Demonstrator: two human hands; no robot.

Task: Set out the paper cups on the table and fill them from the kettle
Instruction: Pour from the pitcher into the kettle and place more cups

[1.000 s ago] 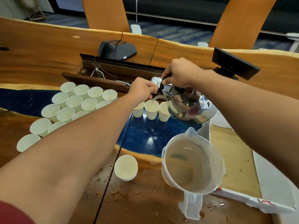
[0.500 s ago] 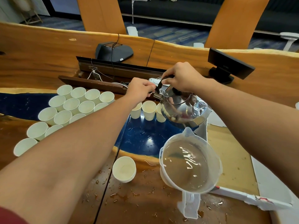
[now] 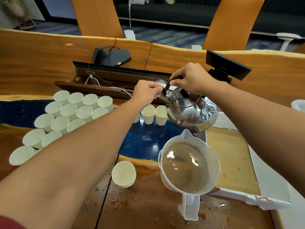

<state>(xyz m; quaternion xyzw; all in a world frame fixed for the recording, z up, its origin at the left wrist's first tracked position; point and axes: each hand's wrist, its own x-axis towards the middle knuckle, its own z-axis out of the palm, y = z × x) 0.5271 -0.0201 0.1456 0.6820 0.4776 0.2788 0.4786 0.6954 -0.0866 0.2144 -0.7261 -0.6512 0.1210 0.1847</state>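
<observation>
My right hand (image 3: 191, 78) grips the black handle of a shiny steel kettle (image 3: 192, 111), held in the air above the table. My left hand (image 3: 146, 92) pinches the kettle's spout end. Just below the spout stand paper cups (image 3: 148, 114) in a short row, partly hidden by my left forearm. A cluster of several white paper cups (image 3: 72, 111) fills the table's left side. One single paper cup (image 3: 123, 173) stands near me on wet wood.
A clear plastic jug (image 3: 189, 166) with water stands right of the single cup. A white foam tray (image 3: 247, 195) lies on the right. An open cable box (image 3: 105, 80), a black device (image 3: 110, 55) and a small screen (image 3: 227, 65) are behind. Water drops spot the wooden table (image 3: 148, 209).
The kettle has tipped back toward level and risen slightly from the cups; no stream shows at the spout now. Both hands keep their hold.
</observation>
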